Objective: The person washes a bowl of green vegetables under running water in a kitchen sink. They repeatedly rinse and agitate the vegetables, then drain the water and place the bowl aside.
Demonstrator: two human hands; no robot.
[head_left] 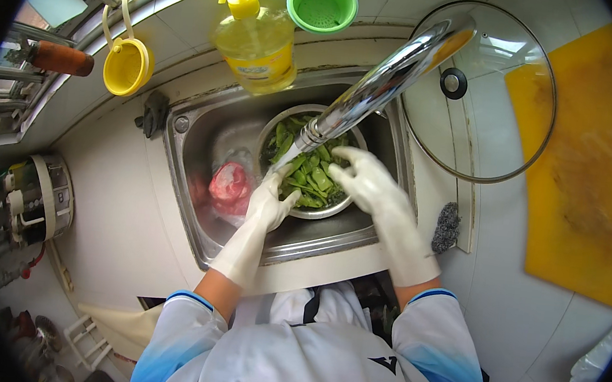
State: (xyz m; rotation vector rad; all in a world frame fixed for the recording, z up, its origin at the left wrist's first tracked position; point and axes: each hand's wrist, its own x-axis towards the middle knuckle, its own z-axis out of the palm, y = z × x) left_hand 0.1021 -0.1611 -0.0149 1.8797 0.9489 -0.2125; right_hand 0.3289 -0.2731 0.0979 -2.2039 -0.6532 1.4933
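Green flat bean pods (318, 177) fill a round metal bowl (335, 214) standing in the steel sink. Water runs from the chrome faucet (375, 80) down by the bowl's left side. My left hand (268, 201), in a white rubber glove, is at the bowl's left rim under the stream, thumb apart from the fingers, which are partly hidden by water. Over the bowl's right side is my right hand (366, 180), gloved likewise, its fingers spread and curved above the pods with nothing held. A pink and white lump in clear plastic (231, 184) lies left of the bowl.
Behind the sink (193, 213) stand a yellow pump bottle (260, 54) and a green strainer cup (324, 5); a yellow cup (128, 67) hangs at left. A glass lid (503, 99) overlaps a yellow cutting board (579, 180) at right. A steel scrubber (447, 227) sits beside the sink.
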